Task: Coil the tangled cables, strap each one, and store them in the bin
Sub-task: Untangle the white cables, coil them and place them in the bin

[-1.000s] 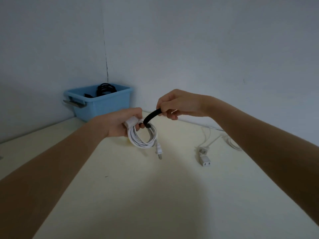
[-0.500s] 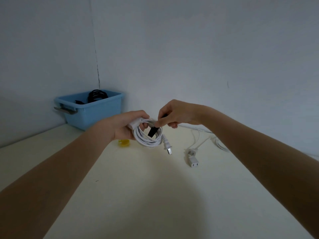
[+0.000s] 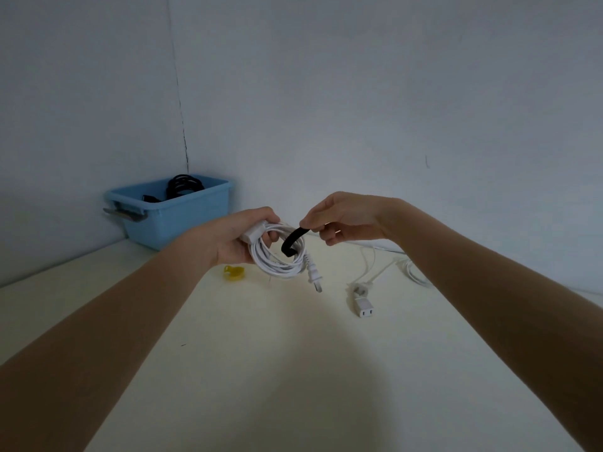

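Observation:
My left hand [image 3: 239,238] grips a coiled white cable [image 3: 277,262] above the table, its two-pin plug [image 3: 315,277] hanging down at the right. A black strap [image 3: 292,241] curves through the coil, and my right hand [image 3: 342,220] pinches its upper end between thumb and fingers. A second white cable [image 3: 385,272] lies loose on the table to the right, its connector [image 3: 365,309] nearest me. The blue bin [image 3: 176,216] stands in the back left corner with a coiled black cable [image 3: 182,185] inside.
A small yellow strap [image 3: 233,272] lies on the cream table [image 3: 293,370] just below my left hand. Grey walls close the table in at the back and left. The bin has a grey handle [image 3: 125,215] on its left end.
My right hand has drawn the black strap's end up and to the right, away from the coil. The view has shifted, so the yellow strap now shows beneath my left hand.

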A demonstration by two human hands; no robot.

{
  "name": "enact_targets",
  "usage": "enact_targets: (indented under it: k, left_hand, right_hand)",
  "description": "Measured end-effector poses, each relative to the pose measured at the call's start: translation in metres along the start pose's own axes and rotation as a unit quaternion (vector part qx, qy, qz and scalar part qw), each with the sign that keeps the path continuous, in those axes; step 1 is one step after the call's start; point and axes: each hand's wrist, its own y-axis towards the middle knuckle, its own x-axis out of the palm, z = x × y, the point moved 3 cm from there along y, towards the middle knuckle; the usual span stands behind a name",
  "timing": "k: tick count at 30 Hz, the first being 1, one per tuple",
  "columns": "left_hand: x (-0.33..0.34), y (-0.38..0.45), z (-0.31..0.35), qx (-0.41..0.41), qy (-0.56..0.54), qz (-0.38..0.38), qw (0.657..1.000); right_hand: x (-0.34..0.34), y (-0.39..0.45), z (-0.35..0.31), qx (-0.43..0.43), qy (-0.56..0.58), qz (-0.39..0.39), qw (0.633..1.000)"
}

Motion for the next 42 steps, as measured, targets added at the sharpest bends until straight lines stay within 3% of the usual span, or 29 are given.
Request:
enact_targets:
  k: [3, 12, 21, 25, 31, 38, 42]
  left_hand:
    - [0.003, 0.001, 0.000, 0.000, 0.003, -0.007, 1.000]
    - [0.006, 0.005, -0.002, 0.005, 0.020, 0.014, 1.000]
    - [0.002, 0.007, -0.003, -0.017, 0.006, 0.007, 1.000]
    - [0.005, 0.008, -0.007, -0.030, -0.002, -0.005, 1.000]
    - [0.011, 0.005, -0.006, -0.030, -0.035, -0.013, 0.999]
    - [0.015, -0.002, -0.007, -0.009, 0.084, -0.072, 0.994]
    - [0.017, 0.001, -0.004, 0.006, 0.119, -0.052, 0.991]
  right_hand:
    - [-0.003, 0.000, 0.001, -0.009, 0.000, 0.022, 1.000]
    - [0.004, 0.003, -0.001, -0.017, 0.031, -0.026, 0.999]
    - [-0.003, 0.003, 0.005, -0.015, -0.090, 0.087, 0.992]
    - [-0.001, 0.004, 0.003, -0.037, -0.093, 0.117, 0.988]
    - [0.004, 0.004, 0.015, -0.014, -0.025, 0.075, 0.997]
    - [0.003, 0.003, 0.016, -0.002, -0.050, 0.055, 0.997]
    - [0.002, 0.001, 0.014, 0.000, -0.057, 0.055, 0.997]
